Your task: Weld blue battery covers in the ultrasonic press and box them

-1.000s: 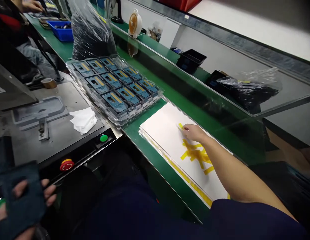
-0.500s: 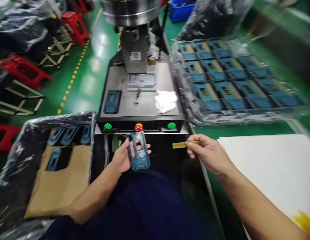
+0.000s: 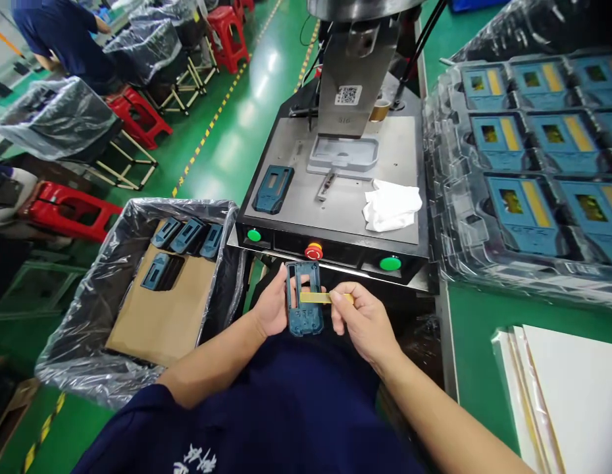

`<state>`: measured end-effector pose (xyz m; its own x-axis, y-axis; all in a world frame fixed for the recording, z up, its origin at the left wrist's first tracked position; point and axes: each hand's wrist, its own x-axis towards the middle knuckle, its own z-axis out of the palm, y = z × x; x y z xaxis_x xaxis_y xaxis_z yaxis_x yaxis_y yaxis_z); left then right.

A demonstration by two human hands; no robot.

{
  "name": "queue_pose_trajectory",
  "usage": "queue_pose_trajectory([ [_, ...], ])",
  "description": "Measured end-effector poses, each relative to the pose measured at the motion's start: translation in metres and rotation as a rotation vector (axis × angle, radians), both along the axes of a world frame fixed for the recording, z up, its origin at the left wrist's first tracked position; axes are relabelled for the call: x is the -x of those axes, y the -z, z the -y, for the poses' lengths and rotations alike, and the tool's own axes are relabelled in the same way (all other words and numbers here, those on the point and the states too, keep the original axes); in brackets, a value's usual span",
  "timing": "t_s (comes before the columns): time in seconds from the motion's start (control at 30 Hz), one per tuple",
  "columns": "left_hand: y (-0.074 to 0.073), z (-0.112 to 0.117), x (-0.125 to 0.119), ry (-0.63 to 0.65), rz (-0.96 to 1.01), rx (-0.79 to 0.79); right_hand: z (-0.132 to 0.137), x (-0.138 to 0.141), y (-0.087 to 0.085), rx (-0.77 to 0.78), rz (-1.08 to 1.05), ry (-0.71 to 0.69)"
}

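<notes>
My left hand (image 3: 272,304) is closed round the left edge of a dark blue plastic housing (image 3: 306,320), its fingers showing through the window cut in it. The housing's ribbed inner side faces up. Between the thumb and fingers of my right hand (image 3: 361,317) is a narrow yellow translucent strip (image 3: 314,297), held level over the middle of the housing. Whether the strip touches the housing I cannot tell. Just beyond stands a press (image 3: 355,85) with a grey fixture (image 3: 343,155) on its metal plate. Another blue housing (image 3: 273,189) lies on the plate's left.
A plastic-lined bin (image 3: 138,368) at left holds several housings on cardboard (image 3: 148,322). At right, a clear tray (image 3: 449,243) holds housings with yellow strips. White sheets (image 3: 577,388) lie below it. A white cloth (image 3: 392,205), green buttons (image 3: 389,263) and a red button (image 3: 314,251) are on the press.
My right hand has brought the yellow strip leftward, from well apart to over the housing. My left hand still holds the housing. The view has turned, showing more of the left side.
</notes>
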<state>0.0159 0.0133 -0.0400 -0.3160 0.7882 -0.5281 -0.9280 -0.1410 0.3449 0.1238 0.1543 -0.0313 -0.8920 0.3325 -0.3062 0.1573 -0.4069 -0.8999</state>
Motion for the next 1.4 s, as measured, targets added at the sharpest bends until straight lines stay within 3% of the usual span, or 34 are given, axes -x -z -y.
queue_pose_trajectory([
  [0.17, 0.003, -0.005, -0.004, 0.018, 0.017, -0.033, 0.006, -0.006, 0.014, -0.09, -0.136, 0.038],
  [0.23, 0.004, -0.005, -0.004, 0.031, 0.015, -0.021, 0.007, -0.01, 0.018, -0.271, -0.217, 0.032],
  [0.37, 0.006, -0.007, -0.008, 0.048, 0.018, -0.018, 0.005, -0.017, 0.021, -0.852, -0.443, 0.037],
  [0.43, 0.005, -0.008, -0.01, 0.051, 0.028, -0.008, 0.003, -0.018, 0.02, -1.051, -0.541, 0.018],
  [0.77, 0.0, -0.014, -0.02, 0.033, 0.136, 0.097, 0.004, -0.014, 0.018, -1.527, -0.575, -0.079],
  [0.9, -0.002, -0.014, -0.019, 0.029, 0.171, 0.064, 0.006, -0.012, 0.016, -1.592, -0.554, -0.075],
  [1.4, -0.002, -0.018, -0.023, 0.033, 0.101, 0.129, 0.003, -0.017, 0.018, -1.566, -0.566, 0.117],
])
